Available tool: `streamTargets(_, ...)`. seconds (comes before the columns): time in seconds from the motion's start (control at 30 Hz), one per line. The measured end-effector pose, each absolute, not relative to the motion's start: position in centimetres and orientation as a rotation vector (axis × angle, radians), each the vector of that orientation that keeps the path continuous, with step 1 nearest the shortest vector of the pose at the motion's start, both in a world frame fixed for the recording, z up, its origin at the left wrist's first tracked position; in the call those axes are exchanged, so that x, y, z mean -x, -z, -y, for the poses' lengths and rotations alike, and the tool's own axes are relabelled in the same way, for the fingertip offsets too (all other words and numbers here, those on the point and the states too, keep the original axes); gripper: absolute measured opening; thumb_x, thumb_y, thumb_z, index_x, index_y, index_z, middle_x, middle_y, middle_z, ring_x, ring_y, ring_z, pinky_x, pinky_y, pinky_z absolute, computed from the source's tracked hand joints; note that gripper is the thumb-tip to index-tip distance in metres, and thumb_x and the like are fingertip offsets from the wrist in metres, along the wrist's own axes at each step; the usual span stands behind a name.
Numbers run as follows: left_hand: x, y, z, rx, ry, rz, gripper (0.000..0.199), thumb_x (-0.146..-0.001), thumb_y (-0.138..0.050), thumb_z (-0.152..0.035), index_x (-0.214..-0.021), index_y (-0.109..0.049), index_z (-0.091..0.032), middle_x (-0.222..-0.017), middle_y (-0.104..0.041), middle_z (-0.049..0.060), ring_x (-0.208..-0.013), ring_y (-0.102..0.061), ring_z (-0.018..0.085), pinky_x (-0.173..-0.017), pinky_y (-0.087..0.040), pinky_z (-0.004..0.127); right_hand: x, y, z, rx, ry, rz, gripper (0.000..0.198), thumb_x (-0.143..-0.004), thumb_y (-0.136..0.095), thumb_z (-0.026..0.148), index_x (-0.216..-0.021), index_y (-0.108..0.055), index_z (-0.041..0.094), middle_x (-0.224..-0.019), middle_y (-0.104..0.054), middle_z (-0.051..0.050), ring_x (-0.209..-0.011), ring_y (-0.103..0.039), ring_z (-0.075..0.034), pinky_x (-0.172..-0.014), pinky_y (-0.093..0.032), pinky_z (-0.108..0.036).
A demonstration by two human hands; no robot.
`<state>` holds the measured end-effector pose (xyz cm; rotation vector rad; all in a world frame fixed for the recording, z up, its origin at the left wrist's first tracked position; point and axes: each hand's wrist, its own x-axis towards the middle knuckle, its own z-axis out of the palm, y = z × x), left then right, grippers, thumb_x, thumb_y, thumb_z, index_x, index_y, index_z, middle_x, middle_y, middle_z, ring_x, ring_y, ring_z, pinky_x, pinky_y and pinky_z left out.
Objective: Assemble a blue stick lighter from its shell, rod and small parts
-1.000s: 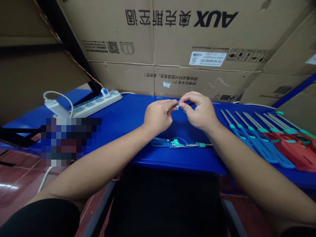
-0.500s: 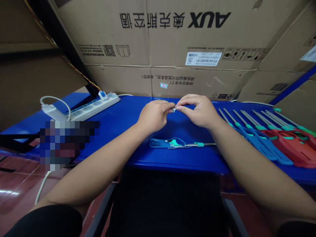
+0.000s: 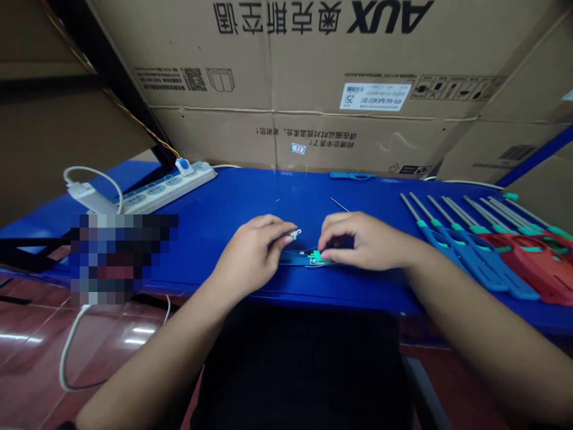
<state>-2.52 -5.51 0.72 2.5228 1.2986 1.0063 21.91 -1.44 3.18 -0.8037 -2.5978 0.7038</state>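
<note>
Pinched between the thumb and index finger of my left hand [image 3: 253,251] is a small white plastic part [image 3: 295,234], held up just above the table. My right hand [image 3: 364,242] is lower, fingers bent and closed at the green trigger [image 3: 317,257] of an opened long-reach lighter. That lighter's blue half-shell [image 3: 290,258] lies flat, with thin white wires by the trigger; the right hand and forearm cover its metal tube.
Several blue lighters [image 3: 483,263] and red lighters [image 3: 532,269] lie in a row on the right. A thin metal rod [image 3: 339,204] and a blue half-shell [image 3: 351,175] are farther back. A power strip [image 3: 165,190] stands left; a cardboard sheet [image 3: 246,119] walls the back.
My hands, together at the small white part before, have separated. The left keeps the part and has come nearer and left; the right has dropped to the lighter's trigger.
</note>
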Motion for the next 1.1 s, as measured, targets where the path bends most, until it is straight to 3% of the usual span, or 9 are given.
streamTargets(0.2, 2.4, 0.8, 6.8, -2.392, -0.902, -1.299, 0.030, -0.098, -0.050, -0.026, -0.118, -0.071, -0.017, -0.103, -0.070, 0.007, -0.094, -0.065, 0.018, -0.087, -0.051, 0.032, -20.2, -1.2, 2.6, 0.841, -0.448, 2.787, 0.012, -0.083, -0.069, 0.026, -0.092, -0.075, 0.020, -0.090, -0.066, -0.004, -0.084, -0.061, -0.018, -0.076, -0.045, -0.031)
streamTargets(0.43, 3.7, -1.1, 6.4, -2.133, -0.709, -1.250, 0.031, -0.100, -0.047, -0.036, -0.109, -0.073, -0.024, -0.086, -0.075, -0.001, -0.079, -0.069, 0.014, -0.074, -0.051, 0.025, -20.5, -1.3, 2.2, 0.818, -0.631, 2.608, 0.013, -0.085, -0.065, 0.019, -0.089, -0.077, 0.020, -0.089, -0.071, -0.003, -0.081, -0.064, -0.014, -0.075, -0.047, -0.027)
streamTargets(0.63, 3.5, -1.1, 6.1, -2.340, -0.665, -1.199, 0.026, -0.097, -0.054, -0.029, -0.114, -0.073, -0.022, -0.103, -0.074, 0.003, -0.095, -0.067, 0.017, -0.086, -0.050, 0.029, -20.3, -1.1, 2.1, 0.848, -0.726, 2.547, 0.014, -0.082, -0.066, 0.019, -0.089, -0.077, 0.021, -0.086, -0.074, -0.001, -0.079, -0.066, -0.014, -0.075, -0.049, -0.027)
streamTargets(1.1, 2.6, 0.1, 6.4, -2.494, -0.713, -1.212, 0.024, -0.093, -0.059, -0.020, -0.114, -0.073, -0.022, -0.099, -0.069, 0.006, -0.091, -0.059, 0.019, -0.084, -0.048, 0.036, -20.1, -0.7, 1.9, 0.865, -0.775, 2.477, 0.013, -0.082, -0.066, 0.022, -0.085, -0.078, 0.020, -0.081, -0.073, -0.001, -0.075, -0.065, -0.013, -0.073, -0.050, -0.026)
